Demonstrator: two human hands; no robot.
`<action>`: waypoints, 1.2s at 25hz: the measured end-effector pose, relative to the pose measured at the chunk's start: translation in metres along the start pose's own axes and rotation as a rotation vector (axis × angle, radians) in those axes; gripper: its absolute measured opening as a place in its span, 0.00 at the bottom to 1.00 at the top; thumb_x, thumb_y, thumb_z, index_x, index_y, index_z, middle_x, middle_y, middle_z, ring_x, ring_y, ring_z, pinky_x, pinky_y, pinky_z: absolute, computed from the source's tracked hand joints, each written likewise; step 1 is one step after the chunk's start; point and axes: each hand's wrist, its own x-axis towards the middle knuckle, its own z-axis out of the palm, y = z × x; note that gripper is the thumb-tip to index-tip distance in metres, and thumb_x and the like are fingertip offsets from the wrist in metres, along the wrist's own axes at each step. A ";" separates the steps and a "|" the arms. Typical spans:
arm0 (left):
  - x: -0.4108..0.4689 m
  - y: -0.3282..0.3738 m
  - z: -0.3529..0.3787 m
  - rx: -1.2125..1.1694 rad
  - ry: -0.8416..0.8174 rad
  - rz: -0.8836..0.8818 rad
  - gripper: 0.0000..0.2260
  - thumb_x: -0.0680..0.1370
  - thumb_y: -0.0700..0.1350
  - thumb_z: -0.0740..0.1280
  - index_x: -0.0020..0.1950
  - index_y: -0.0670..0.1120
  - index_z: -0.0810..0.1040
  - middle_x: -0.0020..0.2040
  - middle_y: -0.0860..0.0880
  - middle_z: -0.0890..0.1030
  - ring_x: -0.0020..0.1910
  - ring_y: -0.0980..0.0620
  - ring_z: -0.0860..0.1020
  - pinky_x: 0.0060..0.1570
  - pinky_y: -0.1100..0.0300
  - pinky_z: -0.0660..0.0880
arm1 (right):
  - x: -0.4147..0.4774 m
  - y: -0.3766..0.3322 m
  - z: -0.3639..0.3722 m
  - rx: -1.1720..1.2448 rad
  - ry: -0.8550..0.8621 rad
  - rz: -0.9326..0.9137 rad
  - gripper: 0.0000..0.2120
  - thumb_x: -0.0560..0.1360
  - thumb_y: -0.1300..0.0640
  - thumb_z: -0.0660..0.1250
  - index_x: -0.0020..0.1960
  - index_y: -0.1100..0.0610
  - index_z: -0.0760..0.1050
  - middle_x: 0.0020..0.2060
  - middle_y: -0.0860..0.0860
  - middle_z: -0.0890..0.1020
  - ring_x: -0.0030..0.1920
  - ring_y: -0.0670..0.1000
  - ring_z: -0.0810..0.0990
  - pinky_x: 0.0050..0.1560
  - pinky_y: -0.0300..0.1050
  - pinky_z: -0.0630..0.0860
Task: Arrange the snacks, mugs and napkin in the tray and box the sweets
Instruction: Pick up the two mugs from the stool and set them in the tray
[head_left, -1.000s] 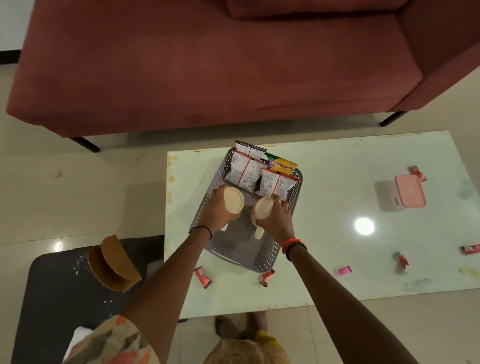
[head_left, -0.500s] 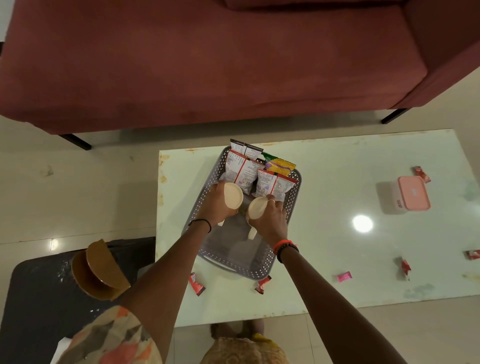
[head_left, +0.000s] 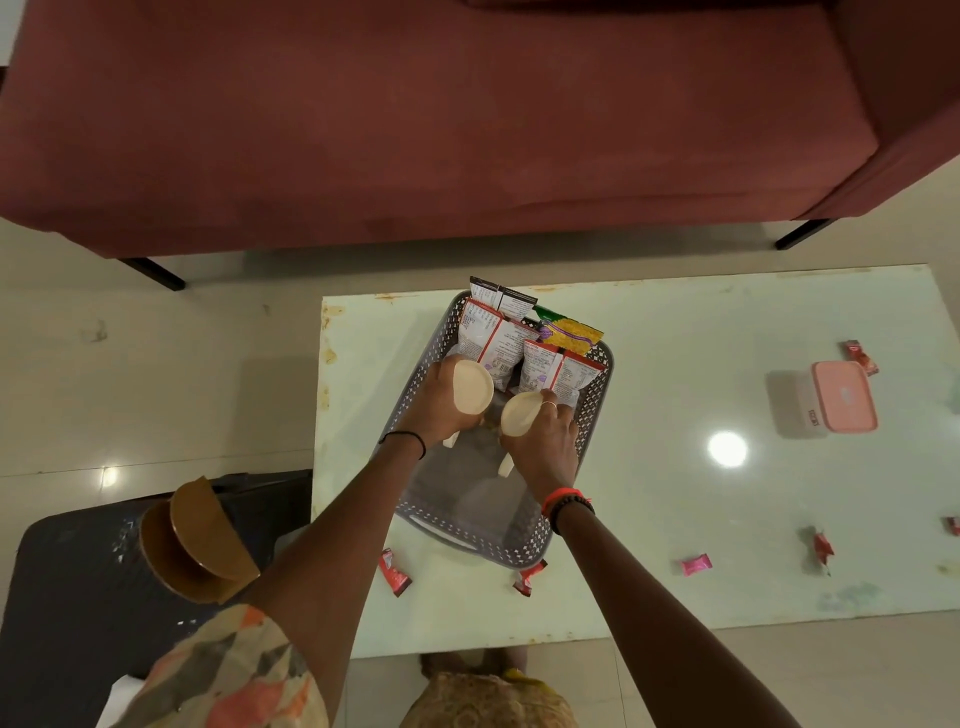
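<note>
From my remote seat, I judge the tray part about half done. The snack packets (head_left: 498, 343) stand upright in the far end of the grey tray (head_left: 592, 395), which sits near the left end of the desk (head_left: 675, 338), close to its far edge. Both mugs are over the tray's middle, just in front of the packets. The left hand (head_left: 441, 410) has its fingers wrapped round the left mug (head_left: 472, 387), and the right hand (head_left: 545, 447) grips the right mug (head_left: 519, 415) the same way, the two mugs side by side and almost touching. I cannot tell from this angle whether either mug rests on the tray floor or hangs just above it, so I count the mugs as going in, not placed. The near half of the tray looks bare.

I see no napkin in the tray. None of the sweets (head_left: 396, 571) are boxed: several lie scattered along the desk's near edge and toward its right end, well apart from each other. The pink box (head_left: 844, 397) sits lidded near the right end, with one sweet just beside its far corner. So the releasing of the mugs, the napkin and all the boxing are left.
</note>
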 end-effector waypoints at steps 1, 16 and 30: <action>0.000 -0.001 0.001 0.014 -0.002 0.002 0.43 0.63 0.48 0.79 0.71 0.47 0.58 0.68 0.41 0.66 0.66 0.41 0.68 0.62 0.47 0.71 | 0.000 0.000 0.000 -0.002 0.003 0.001 0.40 0.68 0.50 0.74 0.73 0.57 0.58 0.66 0.59 0.69 0.66 0.61 0.68 0.59 0.56 0.74; -0.086 -0.005 -0.044 -0.215 0.328 -0.054 0.28 0.74 0.50 0.69 0.71 0.49 0.62 0.69 0.47 0.66 0.66 0.49 0.70 0.58 0.58 0.72 | -0.029 -0.043 -0.027 -0.174 0.013 -0.131 0.37 0.73 0.50 0.68 0.75 0.57 0.54 0.71 0.60 0.63 0.72 0.61 0.60 0.71 0.57 0.64; -0.241 -0.163 -0.146 0.158 0.600 -0.347 0.20 0.76 0.33 0.61 0.67 0.45 0.68 0.69 0.43 0.68 0.63 0.41 0.71 0.65 0.46 0.70 | -0.167 -0.156 0.111 0.143 -0.477 -0.419 0.22 0.73 0.54 0.68 0.65 0.61 0.70 0.61 0.57 0.77 0.62 0.56 0.76 0.61 0.44 0.75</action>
